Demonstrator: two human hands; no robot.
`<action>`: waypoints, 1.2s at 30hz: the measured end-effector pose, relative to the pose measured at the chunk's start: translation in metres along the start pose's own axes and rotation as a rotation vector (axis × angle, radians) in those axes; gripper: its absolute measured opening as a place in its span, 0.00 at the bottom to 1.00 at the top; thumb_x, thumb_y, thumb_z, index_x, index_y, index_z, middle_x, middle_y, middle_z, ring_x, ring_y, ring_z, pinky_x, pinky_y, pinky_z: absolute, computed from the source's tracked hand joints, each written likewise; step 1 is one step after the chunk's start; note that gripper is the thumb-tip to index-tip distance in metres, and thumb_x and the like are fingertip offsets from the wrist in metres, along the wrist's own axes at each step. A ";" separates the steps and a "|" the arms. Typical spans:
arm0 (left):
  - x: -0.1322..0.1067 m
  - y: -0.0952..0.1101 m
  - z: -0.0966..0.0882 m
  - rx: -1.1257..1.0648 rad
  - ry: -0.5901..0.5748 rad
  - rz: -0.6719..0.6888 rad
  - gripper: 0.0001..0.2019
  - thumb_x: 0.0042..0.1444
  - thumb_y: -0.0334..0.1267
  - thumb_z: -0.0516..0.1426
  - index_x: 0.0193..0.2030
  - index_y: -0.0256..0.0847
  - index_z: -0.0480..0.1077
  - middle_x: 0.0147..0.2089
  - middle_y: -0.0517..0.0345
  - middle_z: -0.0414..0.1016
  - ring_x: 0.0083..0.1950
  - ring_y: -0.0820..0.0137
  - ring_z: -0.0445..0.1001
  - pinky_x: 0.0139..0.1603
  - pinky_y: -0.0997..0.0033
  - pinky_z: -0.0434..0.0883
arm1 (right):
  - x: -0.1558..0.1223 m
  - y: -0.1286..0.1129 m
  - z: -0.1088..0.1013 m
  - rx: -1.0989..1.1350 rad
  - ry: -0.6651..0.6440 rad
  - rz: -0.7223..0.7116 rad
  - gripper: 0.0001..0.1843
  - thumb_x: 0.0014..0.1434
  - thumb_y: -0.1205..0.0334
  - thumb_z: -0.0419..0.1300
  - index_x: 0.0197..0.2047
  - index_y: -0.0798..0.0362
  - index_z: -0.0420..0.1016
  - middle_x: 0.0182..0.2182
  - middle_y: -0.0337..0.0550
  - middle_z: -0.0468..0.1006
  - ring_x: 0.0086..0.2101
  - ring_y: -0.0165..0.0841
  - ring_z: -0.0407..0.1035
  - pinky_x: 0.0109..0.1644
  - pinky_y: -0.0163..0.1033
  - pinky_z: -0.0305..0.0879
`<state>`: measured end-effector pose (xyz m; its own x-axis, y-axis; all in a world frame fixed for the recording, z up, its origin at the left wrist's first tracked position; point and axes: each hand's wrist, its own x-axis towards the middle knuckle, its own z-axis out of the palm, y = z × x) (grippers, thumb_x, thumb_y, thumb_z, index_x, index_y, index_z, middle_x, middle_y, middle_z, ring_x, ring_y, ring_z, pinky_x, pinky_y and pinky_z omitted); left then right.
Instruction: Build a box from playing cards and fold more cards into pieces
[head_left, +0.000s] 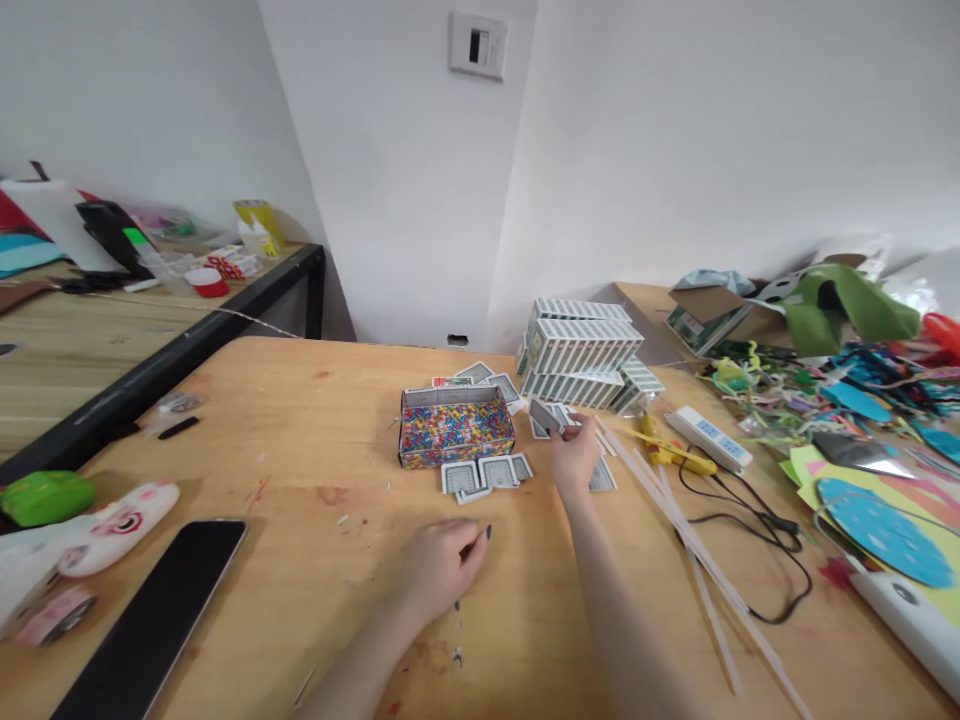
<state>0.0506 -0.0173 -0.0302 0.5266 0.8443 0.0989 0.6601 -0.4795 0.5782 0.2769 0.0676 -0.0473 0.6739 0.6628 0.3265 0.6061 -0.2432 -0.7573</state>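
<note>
My right hand (576, 458) reaches forward and pinches a playing card (543, 415), tilted up above other face-down cards. More cards lie partly under and beside that hand, one card (601, 476) to its right. Curled closed, my left hand (444, 566) rests on the table near the front, with nothing visible in its fingers. Ahead of it stands an open box (457, 436) covered in a multicoloured pattern, with grey card backs along its rim. Several cards (480, 474) lie in front of the box, and others (504, 390) lie behind it.
Striped card boxes (581, 345) are stacked behind my right hand. To the right are clear glue sticks (694, 540), a yellow glue gun (679, 455), a power strip (709, 438) and craft scraps. A phone (154, 625) and a white decorated object (124, 525) lie left.
</note>
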 end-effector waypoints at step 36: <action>0.000 0.004 -0.003 0.018 -0.024 0.016 0.15 0.56 0.38 0.48 0.20 0.40 0.65 0.21 0.61 0.67 0.24 0.74 0.64 0.25 0.75 0.54 | 0.023 -0.013 -0.042 0.322 0.207 0.108 0.15 0.48 0.53 0.58 0.31 0.58 0.76 0.21 0.43 0.74 0.22 0.32 0.65 0.26 0.37 0.59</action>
<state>0.0514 -0.0186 -0.0256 0.5500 0.8305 0.0888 0.6606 -0.4975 0.5622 0.3023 0.0561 -0.0060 0.8174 0.4805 0.3178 0.3858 -0.0470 -0.9214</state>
